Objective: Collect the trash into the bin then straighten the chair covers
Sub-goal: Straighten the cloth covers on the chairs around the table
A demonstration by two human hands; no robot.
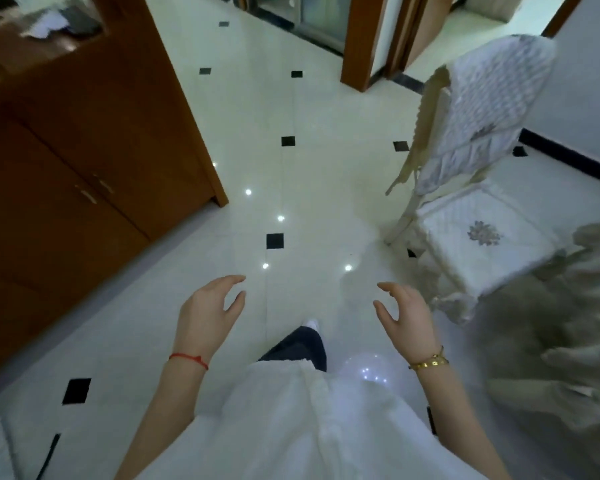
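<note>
— Pale tiled floor (309, 188) is seen below. How are the hands held?
— Left hand (207, 308) and right hand (404, 315) are raised, fingers curled apart, nothing gripped.
— Chair cover (489, 109)?
— Draped askew on the chair (478, 233), right.

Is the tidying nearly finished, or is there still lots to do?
No trash shows on the floor, so collecting may be done, though no bin is in view to confirm. Nothing is in hand: the left hand and right hand are both open and empty. Left to do: the chair to the right has a back cover hanging crooked, so straightening looks not yet done.
</note>
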